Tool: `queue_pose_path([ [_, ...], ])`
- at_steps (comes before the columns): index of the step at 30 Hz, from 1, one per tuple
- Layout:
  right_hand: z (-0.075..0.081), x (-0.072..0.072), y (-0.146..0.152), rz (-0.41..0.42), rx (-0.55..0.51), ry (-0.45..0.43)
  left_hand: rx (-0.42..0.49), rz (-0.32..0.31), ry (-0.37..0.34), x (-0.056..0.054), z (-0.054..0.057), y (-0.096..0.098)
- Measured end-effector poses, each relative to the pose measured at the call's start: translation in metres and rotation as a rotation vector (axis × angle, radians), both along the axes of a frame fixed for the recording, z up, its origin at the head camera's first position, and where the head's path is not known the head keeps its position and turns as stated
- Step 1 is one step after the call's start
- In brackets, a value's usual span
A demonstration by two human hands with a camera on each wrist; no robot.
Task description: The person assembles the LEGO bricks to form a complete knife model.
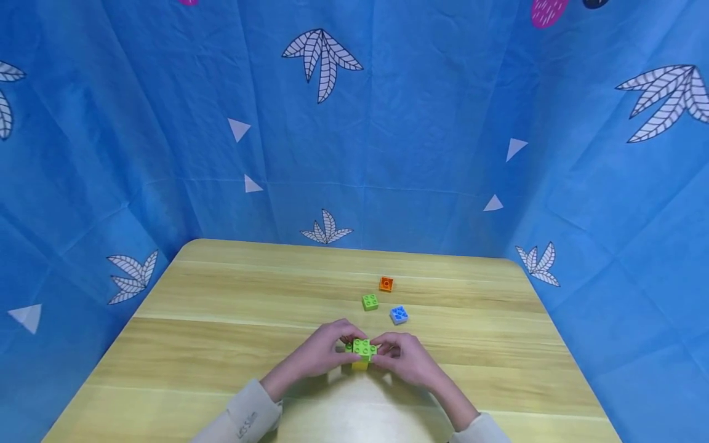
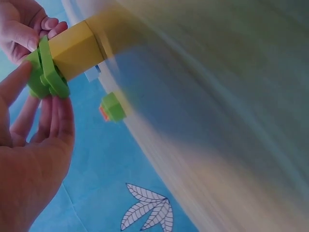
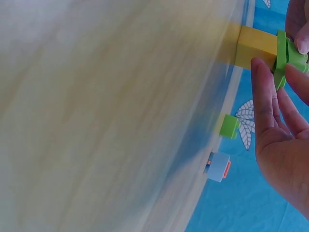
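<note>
Two bare hands worked nearest me, close to the near edge of the table, as I followed over my remote feeds. Thumb and fingers of the left hand pinched the upper green brick from its near and far sides; the right hand pinched the right end of the long green brick just beneath it. Both grips were narrow. The stack stood upright between them, with the yellow block at its base on the wood.

I judged the build partly done: the long green brick sat on the yellow block, but I couldn't tell whether the upper one was fully seated. Pressing it home looked like the step in hand.

Beyond, three pieces lay apart from the stack: the blue brick nearest and rightmost, then the loose green brick, and farthest the orange brick. If they belonged in the build, those were left to add.
</note>
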State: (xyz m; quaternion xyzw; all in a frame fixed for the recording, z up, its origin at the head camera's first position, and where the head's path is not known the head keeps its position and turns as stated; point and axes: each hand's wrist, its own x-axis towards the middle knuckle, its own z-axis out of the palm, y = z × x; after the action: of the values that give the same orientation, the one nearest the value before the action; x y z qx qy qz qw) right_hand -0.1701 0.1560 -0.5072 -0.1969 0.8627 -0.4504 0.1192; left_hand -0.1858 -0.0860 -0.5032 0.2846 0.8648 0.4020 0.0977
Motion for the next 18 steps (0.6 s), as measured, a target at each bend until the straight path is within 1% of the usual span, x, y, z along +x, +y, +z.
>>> queue_pose_path([
  [8, 0.0017, 0.0009, -0.0001, 0.001, -0.029, -0.006, 0.001, 0.007, 0.018, 0.0019, -0.0016, -0.0006],
  [13, 0.0009, 0.0007, 0.0001, 0.001, -0.012, -0.014, -0.002, 0.009, 0.012, 0.0028, -0.0022, 0.0002],
  [18, 0.0001, -0.0010, 0.0008, 0.013, -0.011, -0.013, -0.012, 0.025, 0.022, 0.0037, -0.0029, 0.0013],
])
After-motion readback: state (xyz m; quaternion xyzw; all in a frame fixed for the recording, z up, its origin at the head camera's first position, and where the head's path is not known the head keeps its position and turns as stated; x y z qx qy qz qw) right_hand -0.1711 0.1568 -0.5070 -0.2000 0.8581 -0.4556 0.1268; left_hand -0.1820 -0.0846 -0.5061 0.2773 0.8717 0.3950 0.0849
